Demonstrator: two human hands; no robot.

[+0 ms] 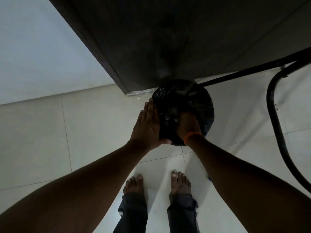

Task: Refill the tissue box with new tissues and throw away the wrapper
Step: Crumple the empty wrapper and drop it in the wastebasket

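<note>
A round bin [193, 98] lined with a black bag stands on the floor; its contents are too dark to see. The left hand [148, 125] lies flat and open against its side. The right hand [187, 125] reaches inside, grip unclear; the wrapper isn't visible.

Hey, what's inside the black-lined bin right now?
The right hand reaches down into the bin, past crumpled black liner. The left hand lies flat against its side. Any wrapper inside is hidden by hand and darkness.
</note>
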